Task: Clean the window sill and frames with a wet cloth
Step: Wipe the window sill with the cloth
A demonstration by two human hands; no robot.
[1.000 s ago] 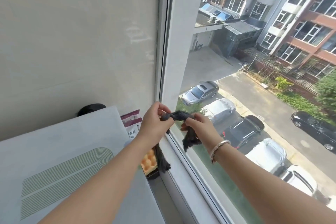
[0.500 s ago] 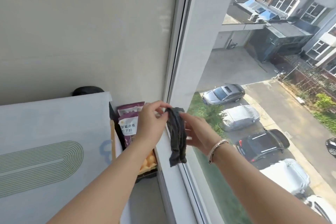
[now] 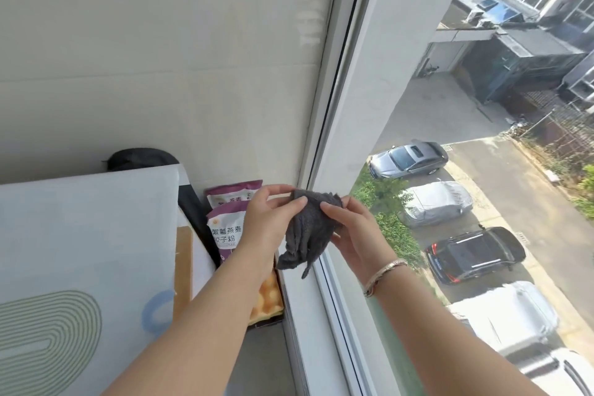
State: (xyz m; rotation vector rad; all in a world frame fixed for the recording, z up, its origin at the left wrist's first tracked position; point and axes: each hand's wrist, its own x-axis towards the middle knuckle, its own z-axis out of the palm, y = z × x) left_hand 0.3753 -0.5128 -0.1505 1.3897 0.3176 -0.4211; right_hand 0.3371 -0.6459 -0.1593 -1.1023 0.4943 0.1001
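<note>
Hands: left hand [image 3: 268, 222] and right hand [image 3: 352, 231] both pinch one dark grey cloth [image 3: 308, 228], thumbs and fingertips clamped on its top edge, held up in mid-air.
Cloth: bunched, hanging limp between the two hands, lower corners dangling just above the window sill [image 3: 302, 315]; not touching sill or frame. Wet or dry: can't tell.
R wrist: metal bracelet [image 3: 384, 275].
Frame: white upright window frame [image 3: 334, 106] rises right behind the cloth; bottom rail runs toward the camera w/ dark seal lines. No streaks or damp patches to be made out on it.
Sill: narrow white ledge directly below the hands; L of it a purple snack pouch [image 3: 226, 228], a second pouch behind it, and a tray of yellow-orange food [image 3: 268, 299], close by the sill edge.
Farther L: big pale box [image 3: 86, 251] w/ green arch print, a dark rounded thing behind it, against the wall.
Outside: parked cars [image 3: 408, 159] and a yard seen thru the glass, well below.
Stage: looks like prep, cloth being sorted or refolded for a grip; wiping apparently not underway at this spot.
Left to do: by the look of it, sill and frames both, prob. starting w/ the corner just behind the hands.
</note>
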